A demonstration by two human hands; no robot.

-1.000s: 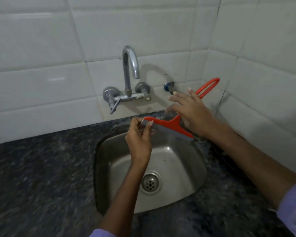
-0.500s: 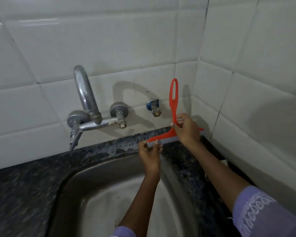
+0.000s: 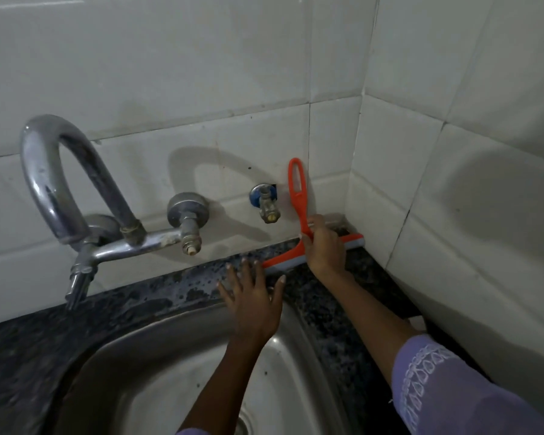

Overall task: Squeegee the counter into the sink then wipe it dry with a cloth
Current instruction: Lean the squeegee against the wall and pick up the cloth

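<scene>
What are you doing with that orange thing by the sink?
The right hand holds an orange squeegee with its blade down on the dark counter, in the corner behind the sink. The left hand rests open on the counter edge, next to the blade's end. No cloth is in view.

The right hand (image 3: 324, 246) grips the orange squeegee (image 3: 299, 215), blade down on the wet granite worktop (image 3: 182, 287) in the tiled corner; the left hand (image 3: 252, 296) lies flat, fingers (image 3: 233, 274) spread, at the steel sink (image 3: 296, 356) rim.

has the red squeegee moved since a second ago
Yes. The squeegee was held over the sink; its blade now lies on the counter in the wall corner, right of the small valve.
</scene>
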